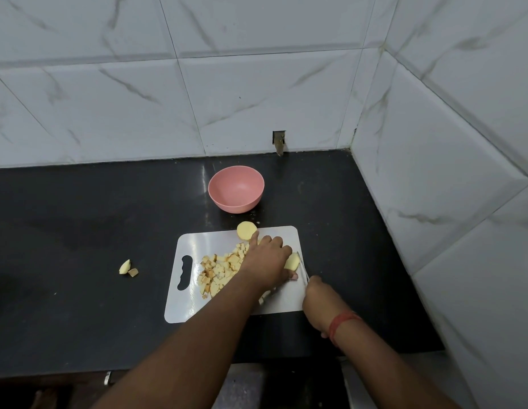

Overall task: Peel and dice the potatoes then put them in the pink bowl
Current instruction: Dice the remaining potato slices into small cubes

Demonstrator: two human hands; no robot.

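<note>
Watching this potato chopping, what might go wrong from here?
The left hand holds the potato piece with its fingers right beside the knife, so a slip might nick them. The potato half sits on the far edge of the cutting board and may roll off. The left forearm lies over the diced potato and might scatter it.
</note>
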